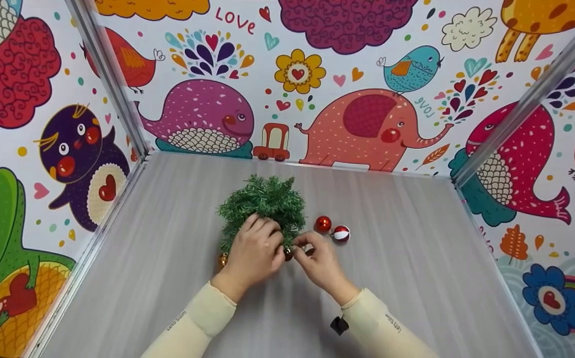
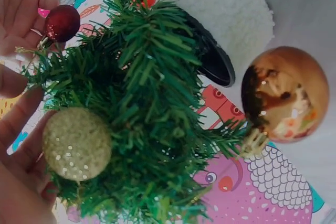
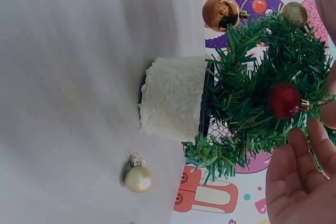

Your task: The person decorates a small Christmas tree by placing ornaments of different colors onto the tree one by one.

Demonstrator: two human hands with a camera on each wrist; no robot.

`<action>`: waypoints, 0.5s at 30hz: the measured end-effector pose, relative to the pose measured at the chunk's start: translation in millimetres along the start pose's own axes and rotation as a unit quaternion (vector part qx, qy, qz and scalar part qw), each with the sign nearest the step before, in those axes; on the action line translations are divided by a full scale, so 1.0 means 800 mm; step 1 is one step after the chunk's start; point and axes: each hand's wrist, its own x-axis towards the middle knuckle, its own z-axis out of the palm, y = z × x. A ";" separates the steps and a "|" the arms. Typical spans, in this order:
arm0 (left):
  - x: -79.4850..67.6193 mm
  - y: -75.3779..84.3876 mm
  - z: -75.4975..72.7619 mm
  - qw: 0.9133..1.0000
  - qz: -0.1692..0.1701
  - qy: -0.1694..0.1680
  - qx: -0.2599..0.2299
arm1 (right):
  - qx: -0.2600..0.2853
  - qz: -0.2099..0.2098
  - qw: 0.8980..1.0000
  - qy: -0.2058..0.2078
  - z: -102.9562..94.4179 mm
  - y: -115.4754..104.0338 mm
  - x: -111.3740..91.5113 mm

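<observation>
A small green artificial Christmas tree (image 1: 267, 199) stands in a pot with a fluffy white covering (image 3: 173, 98). My left hand (image 1: 256, 246) reaches over its near side, curled fingers and thumb gripping a branch. Just right of it, my right hand (image 1: 319, 261) pinches the gold loop of a dark red bauble (image 3: 284, 100) between thumb and finger. That bauble hangs against the branches. A glittery gold bauble (image 2: 77, 144) and a shiny copper-coloured bauble (image 2: 285, 94) hang on the tree's left side. The fingertips at the branch are partly hidden by the hands in the head view.
To the right of the tree, a shiny red bauble (image 1: 323, 223) and a red-and-white bauble (image 1: 341, 233) lie on the grey wood-grain table (image 1: 406, 278). A pale gold bauble (image 3: 137, 179) also lies loose near the pot. Printed panels wall the table at the back and sides.
</observation>
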 end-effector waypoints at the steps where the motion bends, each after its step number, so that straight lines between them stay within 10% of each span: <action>1: -0.001 0.000 -0.001 1.000 0.001 0.002 -0.003 | 0.001 -0.003 1.000 0.004 -0.001 0.000 0.000; 15: -0.018 -0.013 -0.016 0.998 -0.016 0.066 -0.002 | -0.026 0.010 0.999 0.024 -0.017 0.012 -0.011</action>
